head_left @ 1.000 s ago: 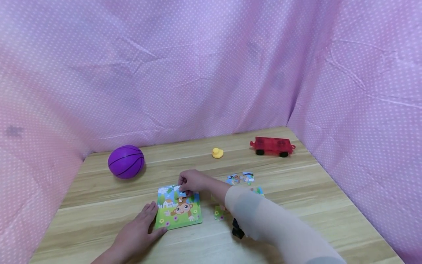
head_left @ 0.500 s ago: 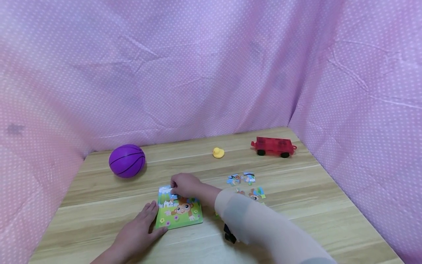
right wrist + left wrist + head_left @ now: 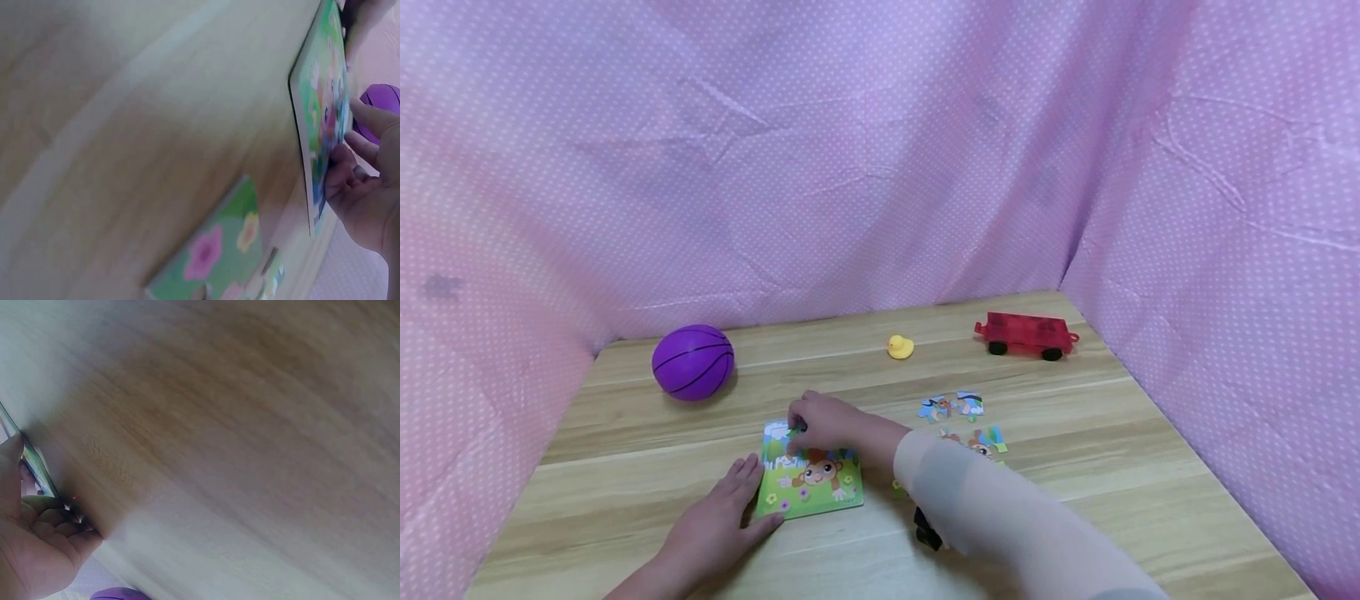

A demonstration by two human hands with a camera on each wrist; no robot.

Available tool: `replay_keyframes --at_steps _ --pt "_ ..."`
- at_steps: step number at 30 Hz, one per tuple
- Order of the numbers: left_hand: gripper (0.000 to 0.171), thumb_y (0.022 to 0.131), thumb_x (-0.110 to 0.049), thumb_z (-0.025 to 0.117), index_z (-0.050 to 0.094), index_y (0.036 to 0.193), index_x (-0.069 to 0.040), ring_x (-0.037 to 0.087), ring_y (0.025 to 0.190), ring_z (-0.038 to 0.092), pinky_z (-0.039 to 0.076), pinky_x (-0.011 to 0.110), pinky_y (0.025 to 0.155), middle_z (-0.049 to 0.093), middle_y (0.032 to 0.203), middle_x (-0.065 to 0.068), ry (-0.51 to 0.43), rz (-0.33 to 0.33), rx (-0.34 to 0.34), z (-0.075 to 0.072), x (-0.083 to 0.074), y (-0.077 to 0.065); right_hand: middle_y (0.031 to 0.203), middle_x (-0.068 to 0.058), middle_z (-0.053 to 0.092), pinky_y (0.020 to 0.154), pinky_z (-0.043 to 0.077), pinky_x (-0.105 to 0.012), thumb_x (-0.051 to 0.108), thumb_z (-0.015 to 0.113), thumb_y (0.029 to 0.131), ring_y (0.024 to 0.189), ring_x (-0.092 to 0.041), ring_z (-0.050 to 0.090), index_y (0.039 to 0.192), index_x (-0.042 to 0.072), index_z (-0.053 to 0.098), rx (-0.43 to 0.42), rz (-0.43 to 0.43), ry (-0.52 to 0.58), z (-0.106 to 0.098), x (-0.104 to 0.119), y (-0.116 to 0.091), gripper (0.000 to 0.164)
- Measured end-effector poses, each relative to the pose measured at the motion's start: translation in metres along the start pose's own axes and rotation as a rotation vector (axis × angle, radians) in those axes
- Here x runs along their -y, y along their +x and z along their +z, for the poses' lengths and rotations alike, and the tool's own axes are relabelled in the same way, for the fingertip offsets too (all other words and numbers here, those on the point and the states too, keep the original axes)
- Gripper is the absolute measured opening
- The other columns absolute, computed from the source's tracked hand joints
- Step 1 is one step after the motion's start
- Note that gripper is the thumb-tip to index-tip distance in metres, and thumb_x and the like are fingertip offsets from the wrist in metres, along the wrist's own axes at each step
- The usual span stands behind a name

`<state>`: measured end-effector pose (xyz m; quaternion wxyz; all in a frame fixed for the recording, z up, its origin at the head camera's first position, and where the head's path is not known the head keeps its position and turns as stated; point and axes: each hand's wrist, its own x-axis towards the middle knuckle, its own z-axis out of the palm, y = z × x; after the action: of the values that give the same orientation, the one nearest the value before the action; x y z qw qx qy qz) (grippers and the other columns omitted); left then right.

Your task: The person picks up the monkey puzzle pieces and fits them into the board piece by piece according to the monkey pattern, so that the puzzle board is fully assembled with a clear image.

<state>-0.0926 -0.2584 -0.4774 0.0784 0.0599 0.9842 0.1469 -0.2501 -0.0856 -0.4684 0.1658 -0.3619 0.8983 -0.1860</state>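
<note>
Wood surface (image 3: 587,500), pink dotted cloth (image 3: 850,167) behind. Puzzle board (image 3: 815,481) directly below R hand (image 3: 823,421): over board's far half, fingers half bent, thumb apart, no pc seen in grip. L hand (image 3: 718,517) touching board's L edge, nothing gripped. Loose pcs (image 3: 983,450) R of board, nearer R hand, some hidden by sleeve (image 3: 992,500).
</note>
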Motion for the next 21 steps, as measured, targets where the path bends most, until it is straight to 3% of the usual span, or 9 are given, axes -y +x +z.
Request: replay_keyframes --at_steps 6,21 --pt "0.089 0.087 -0.064 0.06 0.042 0.147 0.0 0.038 0.146 0.029 0.034 0.058 0.112 0.034 0.157 0.017 -0.008 0.008 -0.012 0.0 0.0 -0.001 0.101 0.007 0.05 0.073 0.046 -0.019 0.045 0.073 0.087 0.083 -0.005 0.051 0.107 0.026 0.063 0.048 -0.04 -0.039 -0.001 -0.002 -0.003 0.03" --pt "0.09 0.087 -0.066 0.058 0.043 0.146 0.001 0.038 0.146 0.029 0.034 0.057 0.113 0.035 0.156 0.017 -0.016 0.022 -0.033 -0.001 -0.001 -0.002 0.103 0.007 0.052 0.072 0.047 -0.021 0.051 0.066 0.09 0.081 -0.006 0.051 0.118 0.03 0.062 -0.001 -0.029 -0.121 0.009 0.002 -0.001 0.036"
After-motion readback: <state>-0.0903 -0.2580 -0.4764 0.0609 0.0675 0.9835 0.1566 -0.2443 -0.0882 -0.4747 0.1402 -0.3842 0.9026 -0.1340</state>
